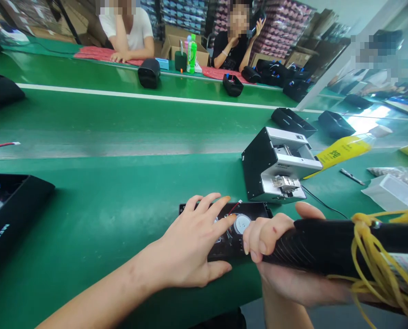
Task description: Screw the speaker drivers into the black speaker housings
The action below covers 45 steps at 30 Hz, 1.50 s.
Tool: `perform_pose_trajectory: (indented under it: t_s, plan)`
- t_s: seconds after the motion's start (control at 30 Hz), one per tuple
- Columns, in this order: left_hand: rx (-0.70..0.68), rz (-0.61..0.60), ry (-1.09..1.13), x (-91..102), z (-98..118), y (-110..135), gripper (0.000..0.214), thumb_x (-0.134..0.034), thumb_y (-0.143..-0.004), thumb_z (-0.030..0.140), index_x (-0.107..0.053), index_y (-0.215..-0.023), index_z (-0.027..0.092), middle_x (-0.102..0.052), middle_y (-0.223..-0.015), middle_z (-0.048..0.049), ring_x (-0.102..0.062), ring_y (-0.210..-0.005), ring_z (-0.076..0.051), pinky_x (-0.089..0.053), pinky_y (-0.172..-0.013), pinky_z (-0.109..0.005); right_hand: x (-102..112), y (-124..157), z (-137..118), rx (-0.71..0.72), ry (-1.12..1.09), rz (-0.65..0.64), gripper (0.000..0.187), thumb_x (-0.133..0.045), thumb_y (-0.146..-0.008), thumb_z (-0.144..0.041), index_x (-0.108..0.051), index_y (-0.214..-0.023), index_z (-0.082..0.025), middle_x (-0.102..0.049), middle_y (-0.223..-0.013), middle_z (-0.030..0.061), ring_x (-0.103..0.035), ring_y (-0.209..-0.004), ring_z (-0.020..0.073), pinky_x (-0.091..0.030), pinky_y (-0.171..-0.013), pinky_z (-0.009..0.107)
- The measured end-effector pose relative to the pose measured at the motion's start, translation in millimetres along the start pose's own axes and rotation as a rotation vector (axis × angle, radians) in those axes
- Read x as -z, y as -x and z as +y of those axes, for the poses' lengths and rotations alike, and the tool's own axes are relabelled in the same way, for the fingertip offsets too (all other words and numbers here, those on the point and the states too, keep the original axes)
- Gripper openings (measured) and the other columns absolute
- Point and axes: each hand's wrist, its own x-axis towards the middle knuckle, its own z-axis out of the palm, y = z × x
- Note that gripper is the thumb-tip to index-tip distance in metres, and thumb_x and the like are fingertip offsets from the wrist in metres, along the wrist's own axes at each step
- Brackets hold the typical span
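Observation:
My left hand point(192, 242) lies with fingers spread across a black speaker panel point(227, 249), which rests on the green table near its front edge. A round white-grey speaker magnet point(242, 224) and a short red wire with a white plug point(237, 205) show on the panel beside my fingers. Closed round a thick black electric screwdriver point(320, 246) is my right hand point(272, 237), at the panel's right end. Yellow string point(371, 260) is tied about the tool's body. My fingers hide its tip, so contact with the panel cannot be seen.
Just beyond the panel stands a black and silver machine point(279, 164). A yellow bottle point(344, 153), a pen point(352, 176) and a white box point(392, 194) lie to the right. A black speaker housing point(25, 201) sits at left. Two people sit across the conveyor belt point(121, 119).

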Motion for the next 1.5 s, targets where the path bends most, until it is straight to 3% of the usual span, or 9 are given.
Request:
perform_pose_trajectory:
  t_s: [0.17,0.3,0.5,0.63,0.83,1.0,1.23,1.5]
  plan:
    - [-0.004,0.009,0.009,1.3,0,0,0.078,-0.083,-0.085,0.056,-0.055,-0.152,0.026,-0.036,-0.174,-0.0134,-0.028,-0.162,-0.040,-0.031,-0.127,-0.066,5,-4,-4,0.033,0.008,0.067,0.054,-0.081,-0.098,-0.070,-0.072,-0.136,-0.032,-0.061,-0.067,-0.0031,-0.046,-0.041,0.0148,-0.047,-0.046,0.028]
    - [0.001,0.021,0.026,0.2,-2,-1,0.063,-0.079,-0.090,0.057,-0.064,-0.143,0.027,-0.037,-0.174,-0.0106,-0.028,-0.162,-0.039,-0.032,-0.127,-0.066,9,-8,-7,0.037,0.008,0.090,0.054,-0.079,-0.098,-0.072,-0.073,-0.134,-0.032,-0.061,-0.066,-0.0032,-0.046,-0.040,0.0153,-0.048,-0.044,0.029]
    - [0.025,0.056,0.079,0.1,-3,0,0.044,-0.075,-0.096,0.048,-0.070,-0.136,0.031,-0.043,-0.171,-0.0067,-0.032,-0.161,-0.037,-0.033,-0.126,-0.066,3,-17,-22,0.036,-0.045,0.142,0.052,-0.089,-0.091,-0.070,-0.076,-0.124,-0.032,-0.060,-0.062,-0.0047,-0.040,-0.035,0.0136,-0.041,-0.036,0.028]
    - [0.002,0.103,0.129,0.6,-5,3,0.029,-0.069,-0.102,0.040,-0.072,-0.131,0.035,-0.044,-0.171,-0.0022,-0.033,-0.160,-0.033,-0.036,-0.125,-0.062,10,-28,-40,0.051,-0.055,0.177,0.041,-0.085,-0.097,-0.061,-0.073,-0.125,-0.034,-0.057,-0.063,-0.0083,-0.034,-0.034,0.0117,-0.037,-0.036,0.029]
    - [-0.096,0.199,0.105,-6.4,-9,7,0.025,-0.061,-0.107,0.029,-0.073,-0.127,0.036,-0.048,-0.168,0.0008,-0.036,-0.157,-0.028,-0.038,-0.122,-0.056,20,-40,-53,0.074,-0.182,0.144,0.051,-0.089,-0.091,-0.056,-0.070,-0.128,-0.027,-0.053,-0.066,-0.0077,-0.038,-0.036,0.0099,-0.033,-0.033,0.029]
    - [-0.099,0.285,0.152,-7.5,-11,6,0.016,-0.063,-0.107,0.031,-0.079,-0.109,0.033,-0.061,-0.156,0.0030,-0.048,-0.147,-0.024,-0.040,-0.119,-0.050,11,-39,-51,0.039,-0.138,0.205,0.035,-0.087,-0.094,-0.045,-0.071,-0.123,-0.031,-0.046,-0.063,-0.0112,-0.032,-0.034,0.0090,-0.030,-0.032,0.028]
    - [-0.091,0.287,0.156,-6.6,-12,5,0.014,-0.068,-0.104,0.031,-0.081,-0.102,0.033,-0.065,-0.153,0.0038,-0.050,-0.145,-0.026,-0.041,-0.116,-0.052,9,-38,-59,0.035,-0.164,0.226,0.041,-0.093,-0.092,-0.041,-0.071,-0.125,-0.031,-0.047,-0.062,-0.0107,-0.036,-0.035,0.0078,-0.036,-0.033,0.027]
    - [-0.077,0.279,0.188,-6.6,-9,4,0.013,-0.068,-0.104,0.034,-0.081,-0.104,0.035,-0.065,-0.153,0.0059,-0.050,-0.145,-0.025,-0.038,-0.118,-0.051,4,-43,-58,0.035,-0.109,0.216,0.041,-0.096,-0.088,-0.049,-0.076,-0.119,-0.033,-0.050,-0.060,-0.0101,-0.034,-0.032,0.0094,-0.029,-0.030,0.029]
